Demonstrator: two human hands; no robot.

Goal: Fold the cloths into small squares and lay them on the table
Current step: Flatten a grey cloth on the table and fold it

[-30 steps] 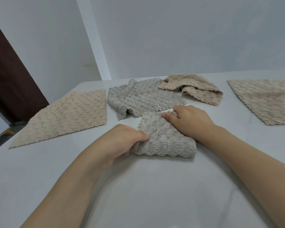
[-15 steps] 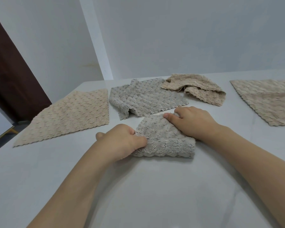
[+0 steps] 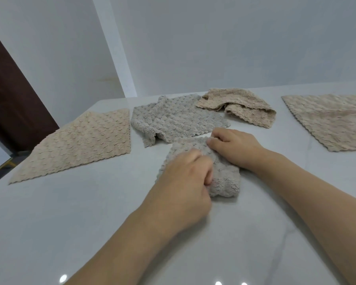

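Fingers (image 3: 209, 177) of the left hand (image 3: 183, 182) are curled onto the folded grey cloth (image 3: 224, 177), whose far edge is pinched by the right hand (image 3: 236, 149). The cloth is laid mid-table (image 3: 70, 223), with four loose cloths seen beyond it.

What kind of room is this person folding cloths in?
Probably a plain room at home or in a workshop, though that is hard to settle. A glossy white marble-look table stands against bare pale walls, with a dark brown door on the left. Only textured beige and grey cloths lie on the table.
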